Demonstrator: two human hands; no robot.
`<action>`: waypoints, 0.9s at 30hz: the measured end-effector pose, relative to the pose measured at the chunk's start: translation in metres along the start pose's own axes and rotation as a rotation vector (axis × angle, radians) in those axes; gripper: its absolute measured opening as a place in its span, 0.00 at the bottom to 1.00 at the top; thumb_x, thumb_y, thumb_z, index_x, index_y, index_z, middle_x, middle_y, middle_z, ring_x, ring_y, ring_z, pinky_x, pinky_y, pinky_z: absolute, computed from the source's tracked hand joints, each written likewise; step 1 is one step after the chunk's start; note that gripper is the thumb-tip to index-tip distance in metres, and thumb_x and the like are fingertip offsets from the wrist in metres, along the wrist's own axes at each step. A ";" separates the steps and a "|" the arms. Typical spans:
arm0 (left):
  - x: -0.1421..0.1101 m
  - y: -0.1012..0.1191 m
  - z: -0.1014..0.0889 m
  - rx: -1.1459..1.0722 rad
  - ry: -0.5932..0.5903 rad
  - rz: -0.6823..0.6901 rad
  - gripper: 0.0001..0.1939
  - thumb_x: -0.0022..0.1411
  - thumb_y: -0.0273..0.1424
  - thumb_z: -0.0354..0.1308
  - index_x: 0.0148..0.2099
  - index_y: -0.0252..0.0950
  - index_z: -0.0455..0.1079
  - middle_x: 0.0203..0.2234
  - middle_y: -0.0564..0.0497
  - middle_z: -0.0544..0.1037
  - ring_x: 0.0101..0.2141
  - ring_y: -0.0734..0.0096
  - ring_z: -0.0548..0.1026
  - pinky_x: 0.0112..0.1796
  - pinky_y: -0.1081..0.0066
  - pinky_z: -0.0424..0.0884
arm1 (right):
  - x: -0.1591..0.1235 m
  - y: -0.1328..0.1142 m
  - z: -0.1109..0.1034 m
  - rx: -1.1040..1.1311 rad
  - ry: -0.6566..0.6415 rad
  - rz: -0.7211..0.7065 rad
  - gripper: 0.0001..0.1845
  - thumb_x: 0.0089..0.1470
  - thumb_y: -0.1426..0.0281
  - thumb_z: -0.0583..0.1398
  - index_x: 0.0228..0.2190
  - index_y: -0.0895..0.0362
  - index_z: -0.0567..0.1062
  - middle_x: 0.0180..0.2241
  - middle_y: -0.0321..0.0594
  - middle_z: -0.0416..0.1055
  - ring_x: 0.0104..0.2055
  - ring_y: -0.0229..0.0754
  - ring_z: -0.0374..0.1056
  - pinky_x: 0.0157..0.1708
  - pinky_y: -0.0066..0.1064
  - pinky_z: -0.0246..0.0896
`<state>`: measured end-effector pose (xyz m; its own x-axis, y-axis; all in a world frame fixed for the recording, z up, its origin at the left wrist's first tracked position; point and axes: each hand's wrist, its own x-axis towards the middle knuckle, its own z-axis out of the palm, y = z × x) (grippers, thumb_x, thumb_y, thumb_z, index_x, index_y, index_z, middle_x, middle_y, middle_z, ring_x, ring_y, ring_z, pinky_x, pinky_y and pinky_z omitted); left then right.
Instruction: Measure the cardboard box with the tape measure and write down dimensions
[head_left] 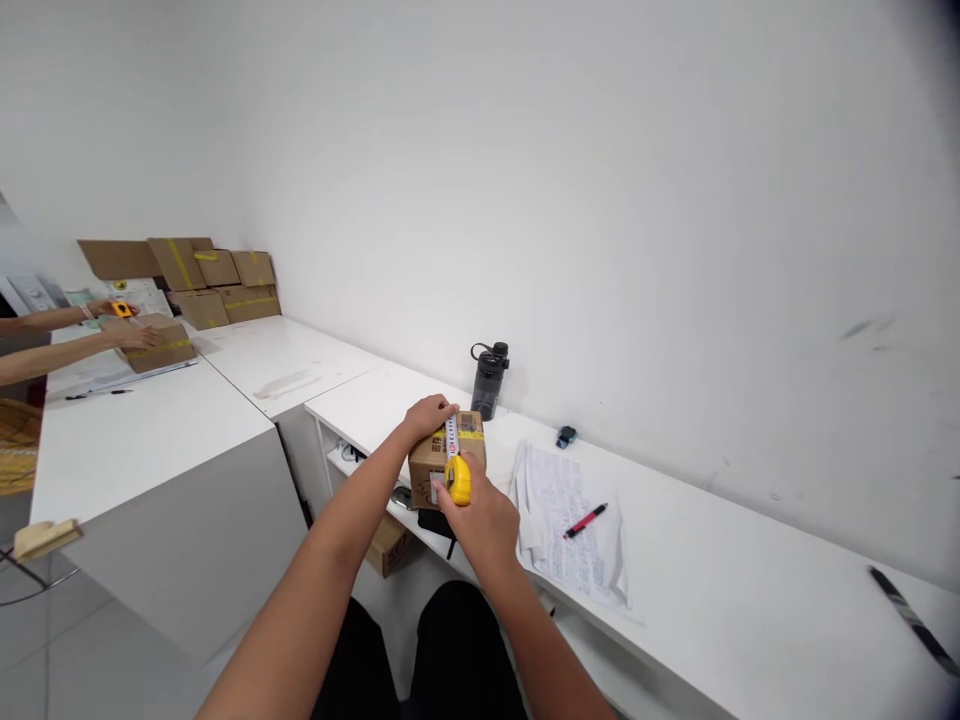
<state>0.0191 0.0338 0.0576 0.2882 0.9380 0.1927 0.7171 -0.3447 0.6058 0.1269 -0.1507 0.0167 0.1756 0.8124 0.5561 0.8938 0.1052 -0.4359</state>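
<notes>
A small cardboard box (427, 462) with yellow tape and dark print sits at the front edge of the white shelf-table. Across its top lies the extended white blade (451, 436) of a tape measure. My right hand (484, 515) is closed around the yellow tape measure (458, 480) at the box's near edge, its thumb close to a label. At the far edge of the box, my left hand (430, 414) is closed with its fingertips at the blade's end; the exact grip is partly hidden.
A dark water bottle (489, 380) stands behind the box. To the right lie written papers (566, 500), a red pen (585, 521), a watch (566, 436) and a dark strip-like object (911, 618). At left, another person's hands measure a box (161, 350) near stacked boxes (247, 302).
</notes>
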 end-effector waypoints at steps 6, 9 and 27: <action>-0.010 -0.001 -0.001 -0.005 0.031 -0.010 0.19 0.61 0.48 0.50 0.35 0.38 0.69 0.33 0.49 0.78 0.31 0.66 0.72 0.31 0.70 0.62 | -0.008 0.001 0.002 0.035 -0.006 0.017 0.31 0.55 0.52 0.55 0.55 0.54 0.67 0.36 0.43 0.78 0.33 0.47 0.74 0.30 0.31 0.59; -0.011 0.001 -0.001 -0.003 0.031 -0.017 0.19 0.61 0.49 0.50 0.35 0.38 0.69 0.33 0.49 0.78 0.31 0.66 0.72 0.31 0.70 0.62 | -0.008 0.001 0.001 0.037 -0.023 0.024 0.31 0.55 0.51 0.54 0.56 0.53 0.66 0.34 0.42 0.78 0.33 0.47 0.73 0.30 0.31 0.59; -0.001 -0.002 0.002 -0.008 0.008 -0.005 0.20 0.61 0.49 0.50 0.36 0.37 0.71 0.32 0.49 0.77 0.30 0.66 0.71 0.30 0.69 0.62 | -0.001 0.004 0.000 0.056 -0.023 0.030 0.30 0.55 0.51 0.55 0.55 0.52 0.67 0.35 0.41 0.78 0.32 0.47 0.73 0.30 0.31 0.59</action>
<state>0.0188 0.0339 0.0544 0.2791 0.9401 0.1958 0.7135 -0.3395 0.6129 0.1302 -0.1507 0.0142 0.1918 0.8287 0.5258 0.8638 0.1118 -0.4913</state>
